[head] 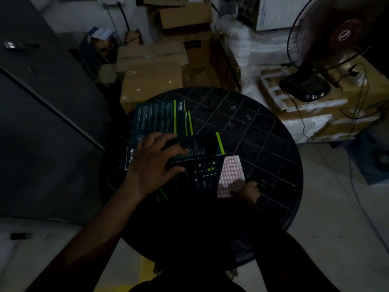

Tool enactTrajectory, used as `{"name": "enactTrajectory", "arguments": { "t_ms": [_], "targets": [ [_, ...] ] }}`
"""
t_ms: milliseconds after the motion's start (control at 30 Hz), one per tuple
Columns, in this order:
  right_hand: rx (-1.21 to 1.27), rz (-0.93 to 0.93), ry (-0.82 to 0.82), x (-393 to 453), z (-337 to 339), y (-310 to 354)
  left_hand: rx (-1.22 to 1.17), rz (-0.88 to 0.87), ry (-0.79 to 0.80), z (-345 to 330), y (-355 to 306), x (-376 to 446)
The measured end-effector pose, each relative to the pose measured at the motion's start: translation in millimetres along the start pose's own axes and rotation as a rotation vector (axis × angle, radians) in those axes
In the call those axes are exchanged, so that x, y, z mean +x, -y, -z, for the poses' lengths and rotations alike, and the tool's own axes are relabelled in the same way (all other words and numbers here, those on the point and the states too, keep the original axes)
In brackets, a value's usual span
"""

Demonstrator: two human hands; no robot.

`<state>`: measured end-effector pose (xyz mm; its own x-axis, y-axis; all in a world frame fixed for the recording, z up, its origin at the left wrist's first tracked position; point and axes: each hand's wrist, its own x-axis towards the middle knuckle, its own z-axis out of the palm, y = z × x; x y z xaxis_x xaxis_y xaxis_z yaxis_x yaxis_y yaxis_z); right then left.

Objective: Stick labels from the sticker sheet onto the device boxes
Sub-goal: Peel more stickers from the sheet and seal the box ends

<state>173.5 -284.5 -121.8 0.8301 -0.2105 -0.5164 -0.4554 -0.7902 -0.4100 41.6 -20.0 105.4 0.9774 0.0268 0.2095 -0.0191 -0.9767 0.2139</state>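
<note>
The left hand (155, 163) grips a box (197, 163); the right hand (248, 191) presses on the sheet (230, 175) beside it, its grip unclear. No stuck labels show, so labelling seems barely begun.

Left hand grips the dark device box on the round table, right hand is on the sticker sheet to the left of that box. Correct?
Not quite. The head view shows the sticker sheet to the right of the device box, not the left. The rest holds: the left hand grips the box on the round table, and the right hand is on the sheet.
</note>
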Motion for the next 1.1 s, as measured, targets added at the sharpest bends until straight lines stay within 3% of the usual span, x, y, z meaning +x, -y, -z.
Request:
{"name": "enactTrajectory", "arguments": {
  "t_ms": [133,233,433,600,667,800,967,1100],
  "targets": [
    [0.299,-0.069,0.048,3,6,2,-0.112,-0.011,-0.014,1,1,-1],
    [0.407,0.024,-0.004,-16,25,21,-0.226,0.009,-0.014,4,5,-2],
    [0.598,0.638,-0.350,-94,94,77,-0.448,0.043,-0.063,4,9,0],
    [0.441,1.075,-0.590,-179,151,108,-0.769,0.138,-0.135,11,5,0],
    [0.563,1.137,-0.505,-210,165,114,-0.934,0.193,-0.162,13,7,2],
    [0.935,1.072,-0.102,-254,186,127,-1.173,0.294,-0.216,18,12,4],
    [0.996,0.851,0.306,-239,175,129,-1.416,0.340,-0.133,27,19,7],
    [0.848,0.802,0.321,-220,150,125,-1.321,0.280,-0.083,26,17,-1]
  ]
}}
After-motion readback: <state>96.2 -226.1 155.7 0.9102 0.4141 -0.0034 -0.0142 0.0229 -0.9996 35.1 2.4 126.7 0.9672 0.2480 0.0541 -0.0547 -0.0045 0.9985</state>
